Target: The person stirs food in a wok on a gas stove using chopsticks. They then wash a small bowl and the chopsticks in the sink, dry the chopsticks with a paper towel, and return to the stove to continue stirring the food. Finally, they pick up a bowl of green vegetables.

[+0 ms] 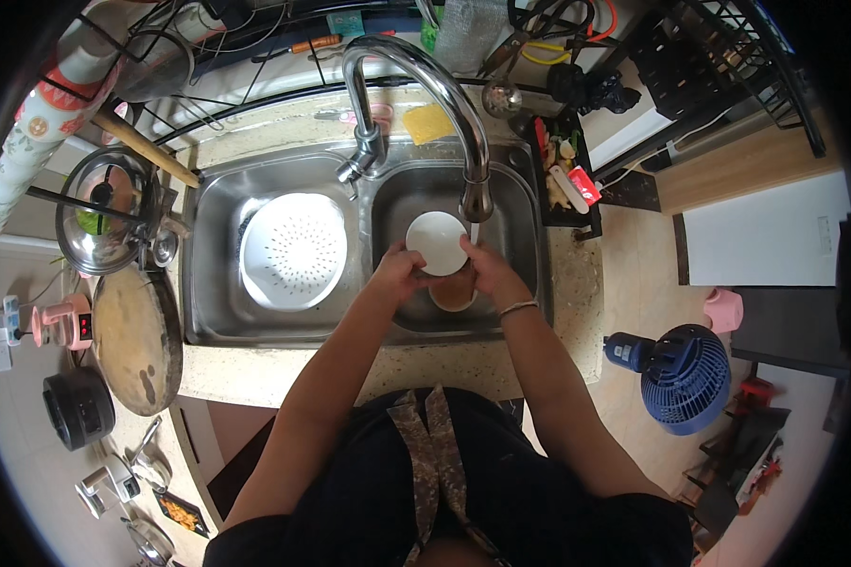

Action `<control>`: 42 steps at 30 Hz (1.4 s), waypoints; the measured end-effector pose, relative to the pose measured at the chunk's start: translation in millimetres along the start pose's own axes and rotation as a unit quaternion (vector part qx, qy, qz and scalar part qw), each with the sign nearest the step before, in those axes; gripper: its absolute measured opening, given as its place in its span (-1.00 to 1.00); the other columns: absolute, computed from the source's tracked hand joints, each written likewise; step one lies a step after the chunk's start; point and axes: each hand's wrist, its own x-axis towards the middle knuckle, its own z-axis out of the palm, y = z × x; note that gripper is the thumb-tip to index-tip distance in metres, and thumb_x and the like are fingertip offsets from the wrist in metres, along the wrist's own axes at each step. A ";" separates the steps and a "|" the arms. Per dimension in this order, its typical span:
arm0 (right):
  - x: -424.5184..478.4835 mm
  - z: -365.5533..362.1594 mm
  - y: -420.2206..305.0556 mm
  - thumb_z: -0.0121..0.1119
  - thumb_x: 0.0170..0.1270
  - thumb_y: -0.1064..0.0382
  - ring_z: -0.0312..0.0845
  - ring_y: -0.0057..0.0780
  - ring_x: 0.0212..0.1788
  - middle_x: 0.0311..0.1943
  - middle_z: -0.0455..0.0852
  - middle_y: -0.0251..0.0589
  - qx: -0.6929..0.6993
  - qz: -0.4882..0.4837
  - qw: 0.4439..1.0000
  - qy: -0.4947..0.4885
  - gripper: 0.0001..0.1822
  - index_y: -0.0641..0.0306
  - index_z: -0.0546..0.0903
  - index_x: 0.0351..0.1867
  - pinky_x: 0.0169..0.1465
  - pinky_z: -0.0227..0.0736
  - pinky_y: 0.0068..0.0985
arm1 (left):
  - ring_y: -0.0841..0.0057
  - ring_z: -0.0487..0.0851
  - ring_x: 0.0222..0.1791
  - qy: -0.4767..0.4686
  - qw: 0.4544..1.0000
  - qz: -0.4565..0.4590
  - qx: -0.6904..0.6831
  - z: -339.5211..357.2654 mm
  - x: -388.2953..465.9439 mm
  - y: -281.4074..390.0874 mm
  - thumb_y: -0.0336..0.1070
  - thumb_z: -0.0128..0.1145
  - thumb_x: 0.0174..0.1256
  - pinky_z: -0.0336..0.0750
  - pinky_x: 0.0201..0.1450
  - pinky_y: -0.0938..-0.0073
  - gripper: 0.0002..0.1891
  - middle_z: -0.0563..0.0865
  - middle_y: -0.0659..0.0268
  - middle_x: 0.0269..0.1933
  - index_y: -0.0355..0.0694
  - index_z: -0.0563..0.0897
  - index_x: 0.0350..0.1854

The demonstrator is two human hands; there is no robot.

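Note:
Over the right basin of a steel sink (pixel 387 212), my left hand (pixel 399 273) and my right hand (pixel 488 264) grip a small white bowl (pixel 436 243) from both sides, below the spout of a chrome faucet (pixel 476 198). Water appears to run down at the bowl's right side. Beneath the bowl, low in the same basin, a brownish round vessel or bowl (pixel 454 294) is partly hidden by my hands. A white plastic colander (pixel 294 251) rests in the left basin.
Behind the sink lie a yellow sponge cloth (pixel 427 124) and pink-handled scissors (pixel 369 115). A black tray (pixel 571 170) with ginger and other items stands at the right. Pot lids (pixel 103 212) and a round wooden chopping board (pixel 136 340) are at the left. A blue fan (pixel 684 379) is at the right.

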 end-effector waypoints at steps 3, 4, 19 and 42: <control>12.3 -27.9 15.1 -0.02 0.45 0.01 0.67 -0.30 -0.08 -0.12 0.66 -0.04 -0.183 -0.032 0.981 0.061 -0.58 0.34 0.51 0.08 -0.02 0.63 -0.31 | -0.09 0.49 0.16 -0.004 0.999 -0.038 -0.014 -17.5 30.0 -14.5 -0.71 -0.16 0.01 0.60 0.02 -0.25 -0.30 0.36 -0.01 0.20 -0.23 0.20 0.33; 13.7 -36.5 15.9 -0.04 0.45 0.02 0.67 -0.26 -0.08 -0.12 0.67 -0.03 -0.246 -0.037 0.965 0.082 -0.58 0.35 0.51 0.08 -0.03 0.62 -0.30 | -0.10 0.49 0.16 0.013 0.999 -0.037 -0.004 -18.2 34.7 -17.2 -0.72 -0.17 0.01 0.60 0.02 -0.27 -0.29 0.36 -0.01 0.21 -0.23 0.19 0.33; 27.6 -86.0 87.0 -0.03 0.37 0.09 0.49 0.08 0.13 0.09 0.60 0.14 -0.652 -0.006 0.750 0.111 -0.55 0.29 0.52 0.18 0.20 0.37 -0.16 | 0.01 0.62 -0.02 0.246 0.967 -0.067 -0.014 -68.3 90.9 -54.6 -0.60 -0.20 0.26 0.77 -0.27 0.21 -0.53 0.50 -0.04 0.13 -0.31 0.35 0.26; 10.9 -1.7 -30.7 0.23 0.22 0.06 0.49 -0.47 -0.64 -0.68 0.55 -0.31 -0.945 0.081 0.291 0.125 -0.73 0.08 0.67 -0.59 -0.60 0.36 -0.44 | 0.19 0.59 -0.02 0.120 0.980 0.099 0.122 -2.0 -28.9 6.8 -0.39 0.25 0.08 0.73 -0.26 0.11 -0.36 0.42 0.04 0.07 -0.30 0.23 0.21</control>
